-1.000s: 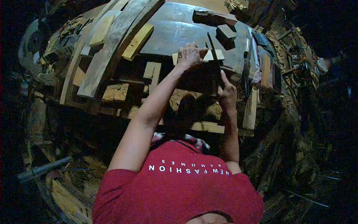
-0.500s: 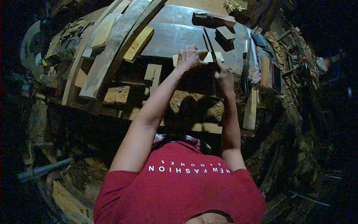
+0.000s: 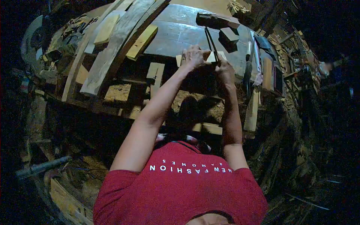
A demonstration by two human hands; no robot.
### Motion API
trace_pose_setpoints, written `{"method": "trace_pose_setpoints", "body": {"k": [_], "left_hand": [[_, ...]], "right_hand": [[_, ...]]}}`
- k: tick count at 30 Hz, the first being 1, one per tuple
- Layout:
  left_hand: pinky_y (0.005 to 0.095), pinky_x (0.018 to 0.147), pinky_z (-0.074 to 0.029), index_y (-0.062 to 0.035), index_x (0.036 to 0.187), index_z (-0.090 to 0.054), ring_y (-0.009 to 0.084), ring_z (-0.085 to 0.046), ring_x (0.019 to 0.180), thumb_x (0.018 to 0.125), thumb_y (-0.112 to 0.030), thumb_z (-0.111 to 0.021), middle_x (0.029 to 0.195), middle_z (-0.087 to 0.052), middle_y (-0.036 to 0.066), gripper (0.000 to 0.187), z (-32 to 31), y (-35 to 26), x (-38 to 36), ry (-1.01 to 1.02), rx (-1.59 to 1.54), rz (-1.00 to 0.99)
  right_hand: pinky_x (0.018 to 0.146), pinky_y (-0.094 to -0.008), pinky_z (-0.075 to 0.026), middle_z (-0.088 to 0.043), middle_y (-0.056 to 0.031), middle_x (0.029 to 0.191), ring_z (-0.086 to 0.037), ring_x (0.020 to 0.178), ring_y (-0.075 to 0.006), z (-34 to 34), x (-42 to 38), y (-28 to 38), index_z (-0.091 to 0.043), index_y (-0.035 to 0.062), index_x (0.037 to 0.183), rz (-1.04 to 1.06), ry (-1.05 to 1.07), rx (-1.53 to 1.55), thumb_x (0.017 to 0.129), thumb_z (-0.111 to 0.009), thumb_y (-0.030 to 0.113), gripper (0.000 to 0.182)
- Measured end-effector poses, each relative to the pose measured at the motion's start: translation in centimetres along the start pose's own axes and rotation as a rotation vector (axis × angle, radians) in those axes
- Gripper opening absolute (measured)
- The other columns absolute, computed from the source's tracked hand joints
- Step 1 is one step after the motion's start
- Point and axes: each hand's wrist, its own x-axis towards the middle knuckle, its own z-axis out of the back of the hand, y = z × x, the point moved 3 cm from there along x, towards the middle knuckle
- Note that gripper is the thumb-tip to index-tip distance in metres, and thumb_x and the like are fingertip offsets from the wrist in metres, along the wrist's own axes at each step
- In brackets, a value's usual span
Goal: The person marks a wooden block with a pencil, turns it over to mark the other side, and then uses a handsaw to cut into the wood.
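Note:
My left hand (image 3: 193,58) presses down on a short pale wood piece (image 3: 220,56) at the near edge of a metal-topped bench (image 3: 176,33). Its fingers are wrapped over the wood and hide much of it. Closed around the near end of a long, thin, dark saw-like tool (image 3: 212,44) is my right hand (image 3: 225,71). The tool points away from me and crosses the wood, just right of my left hand. A second dark line beside it looks like its shadow. Whether its edge has teeth is too small to tell.
Long planks (image 3: 123,41) and a yellowish wood block (image 3: 141,42) lie on the left. Farther back are a dark wood piece (image 3: 217,20) and a small block (image 3: 228,35). A dark-handled tool (image 3: 247,71) lies right of my right hand.
My right hand has moved slightly forward, nearer the wood and my left hand. The left hand keeps its hold on the wood. The whole view has shifted a little.

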Motion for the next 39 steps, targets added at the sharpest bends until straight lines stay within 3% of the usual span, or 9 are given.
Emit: {"method": "trace_pose_setpoints", "body": {"k": [5, 10, 15, 19, 21, 28, 31, 34, 39], "left_hand": [[0.0390, 0.073, -0.043, -0.0378, 0.109, -0.055, 0.0241, -0.050, 0.092, 0.058, -0.056, -0.066, 0.095, -0.052, 0.006, 0.056, -0.4, 0.9, 0.5, 0.035, -0.010, -0.010], [0.0439, 0.078, -0.039, -0.0241, 0.109, -0.055, 0.0301, -0.047, 0.095, 0.072, -0.045, -0.059, 0.096, -0.050, 0.013, 0.043, 1.6, 0.7, -0.7, 0.096, -1.030, -0.068], [0.0481, 0.079, -0.037, -0.0344, 0.107, -0.057, 0.0266, -0.046, 0.097, 0.060, -0.055, -0.064, 0.098, -0.048, 0.007, 0.052, 1.3, -0.6, 0.2, 0.113, -0.269, 0.006], [0.0405, 0.076, -0.042, -0.0366, 0.111, -0.054, 0.0243, -0.049, 0.098, 0.059, -0.056, -0.065, 0.104, -0.052, 0.005, 0.056, 2.7, -1.2, 0.1, 0.122, 0.029, 0.013], [0.0409, 0.076, -0.041, -0.0365, 0.111, -0.053, 0.0241, -0.048, 0.099, 0.059, -0.055, -0.065, 0.103, -0.052, 0.005, 0.056, 3.3, -1.3, 0.2, 0.152, -0.007, 0.021], [0.0405, 0.074, -0.041, -0.0370, 0.108, -0.055, 0.0223, -0.050, 0.094, 0.060, -0.051, -0.068, 0.097, -0.051, 0.004, 0.052, 2.7, -1.1, 0.2, 0.127, -0.037, 0.033], [0.0402, 0.071, -0.042, -0.0385, 0.107, -0.056, 0.0219, -0.051, 0.088, 0.060, -0.051, -0.067, 0.094, -0.051, 0.003, 0.049, 1.7, -0.5, 0.2, 0.024, 0.016, -0.029], [0.0396, 0.069, -0.043, -0.0396, 0.107, -0.056, 0.0221, -0.050, 0.085, 0.059, -0.052, -0.067, 0.090, -0.050, 0.003, 0.051, 1.0, -0.3, 0.4, -0.029, 0.023, -0.061], [0.0482, 0.076, -0.038, -0.0406, 0.105, -0.057, 0.0269, -0.043, 0.096, 0.058, -0.056, -0.066, 0.096, -0.046, 0.007, 0.051, 0.4, 0.1, 0.4, 0.104, -0.128, 0.000]], "right_hand": [[0.071, -0.0340, -0.045, -0.059, -0.0201, 0.094, -0.060, 0.082, -0.0260, 1.9, -5.9, 0.5, -0.043, 0.0116, 0.124, -0.007, -0.023, -0.019, 0.068, -0.052, -0.001, 0.058], [0.073, -0.0329, -0.045, -0.059, -0.0217, 0.092, -0.060, 0.081, -0.0285, 3.4, -9.7, 0.5, -0.041, 0.0109, 0.126, -0.054, 0.005, 0.050, 0.068, -0.052, -0.002, 0.060], [0.068, -0.0369, -0.045, -0.056, -0.0245, 0.087, -0.059, 0.079, -0.0324, 1.9, -3.5, 1.2, -0.045, 0.0096, 0.121, -0.063, 0.013, -0.050, 0.070, -0.052, 0.004, 0.052], [0.060, -0.0431, -0.045, -0.057, -0.0208, 0.075, -0.058, 0.066, -0.0347, -0.4, -0.9, 0.1, -0.043, 0.0114, 0.122, 0.386, -0.318, -0.186, 0.072, -0.055, 0.012, 0.051], [0.067, -0.0361, -0.045, -0.058, -0.0223, 0.092, -0.059, 0.079, -0.0324, 0.4, -2.8, 0.0, -0.045, 0.0090, 0.122, 0.052, -0.035, -0.191, 0.071, -0.051, 0.002, 0.052], [0.065, -0.0354, -0.046, -0.055, -0.0247, 0.098, -0.060, 0.072, -0.0326, 2.3, -10.1, 0.4, -0.040, 0.0088, 0.126, -0.118, 0.050, 0.022, 0.069, -0.050, -0.003, 0.059], [0.053, -0.0375, -0.044, -0.055, -0.0224, 0.070, -0.055, 0.055, -0.0340, 1.6, -7.3, 0.1, -0.038, 0.0161, 0.128, 0.022, -0.066, 0.039, 0.068, -0.056, 0.005, 0.064], [0.064, -0.0364, -0.046, -0.056, -0.0244, 0.090, -0.059, 0.073, -0.0334, 0.2, -2.8, -1.2, -0.043, 0.0092, 0.123, 0.144, -0.103, -0.117, 0.069, -0.051, -0.002, 0.056], [0.063, -0.0359, -0.045, -0.055, -0.0255, 0.081, -0.058, 0.068, -0.0329, 0.0, -2.6, -0.7, -0.045, 0.0093, 0.122, 0.115, -0.098, -0.066, 0.071, -0.051, 0.000, 0.053]]}}
